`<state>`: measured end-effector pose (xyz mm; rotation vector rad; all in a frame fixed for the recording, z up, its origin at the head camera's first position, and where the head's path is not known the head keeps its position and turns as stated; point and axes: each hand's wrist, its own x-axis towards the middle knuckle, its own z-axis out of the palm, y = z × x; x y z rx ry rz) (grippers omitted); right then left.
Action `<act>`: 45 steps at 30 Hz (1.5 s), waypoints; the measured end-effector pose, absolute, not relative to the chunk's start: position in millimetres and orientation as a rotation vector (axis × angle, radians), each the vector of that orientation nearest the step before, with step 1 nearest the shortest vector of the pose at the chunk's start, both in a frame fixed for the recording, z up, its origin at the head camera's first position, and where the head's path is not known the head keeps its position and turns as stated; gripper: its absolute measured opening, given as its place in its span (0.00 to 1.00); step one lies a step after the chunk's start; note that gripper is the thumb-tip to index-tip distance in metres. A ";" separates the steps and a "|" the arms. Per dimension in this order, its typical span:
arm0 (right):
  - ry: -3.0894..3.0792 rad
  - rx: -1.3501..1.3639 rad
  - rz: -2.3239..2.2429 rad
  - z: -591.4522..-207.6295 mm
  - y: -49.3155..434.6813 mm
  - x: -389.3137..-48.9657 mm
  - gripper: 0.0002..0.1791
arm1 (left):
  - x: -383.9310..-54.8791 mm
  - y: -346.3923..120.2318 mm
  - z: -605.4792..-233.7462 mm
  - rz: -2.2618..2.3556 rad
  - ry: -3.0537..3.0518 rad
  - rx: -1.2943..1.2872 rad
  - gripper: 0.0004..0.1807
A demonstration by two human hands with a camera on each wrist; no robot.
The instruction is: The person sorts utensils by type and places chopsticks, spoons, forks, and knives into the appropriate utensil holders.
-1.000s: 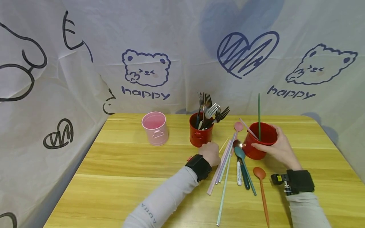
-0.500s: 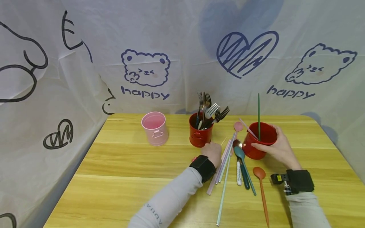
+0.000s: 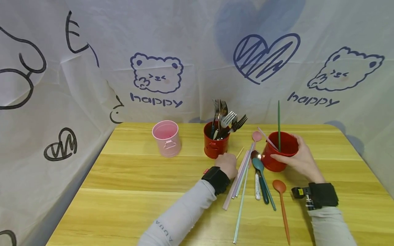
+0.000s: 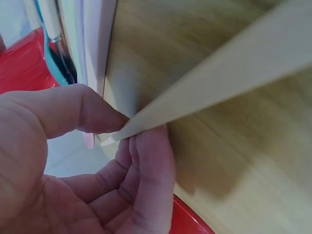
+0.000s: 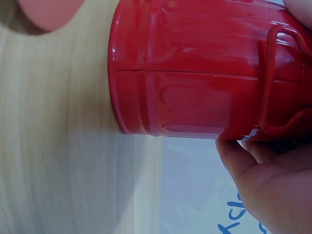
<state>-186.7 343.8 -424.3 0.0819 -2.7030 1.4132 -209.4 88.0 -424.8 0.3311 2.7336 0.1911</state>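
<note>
My left hand (image 3: 226,164) pinches a pale yellow straw (image 4: 195,87) between thumb and fingertips, low over the table beside the other straws. In the head view only the straw's tip shows past the hand. My right hand (image 3: 303,160) grips a red bucket (image 3: 275,164) by its side, thumb over the near rim. A green straw (image 3: 279,126) stands upright in that bucket, and a pink straw (image 3: 267,138) leans on its rim. Several pastel straws (image 3: 240,184) lie in a loose bundle just right of my left hand.
Another red bucket (image 3: 212,147) holds several forks (image 3: 228,118). A pink bucket (image 3: 169,145) stands at the back left. Teal spoons (image 3: 260,167), a white-handled spoon (image 3: 257,188) and a pink spoon (image 3: 257,136) lie by the straws. An orange spoon (image 3: 282,205) lies nearer the front.
My left hand shifts slightly right and forward, then back left, staying beside the straw bundle. My right hand stays on the red bucket, which keeps its place.
</note>
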 end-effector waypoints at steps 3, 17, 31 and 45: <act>-2.700 0.080 1.413 -423.6 343.8 -186.6 0.49 | -210.6 84.4 -422.4 0.234 2.735 0.334 0.09; -2.707 0.084 1.407 -422.1 343.1 -187.0 0.49 | -206.5 76.0 -398.7 0.558 2.919 0.463 0.13; -2.702 0.099 1.404 -422.5 342.7 -186.0 0.49 | -204.7 75.9 -370.7 1.096 2.922 0.649 0.05; -2.695 0.104 1.400 -423.9 343.1 -185.8 0.49 | -204.4 83.3 -351.3 1.647 2.706 0.708 0.08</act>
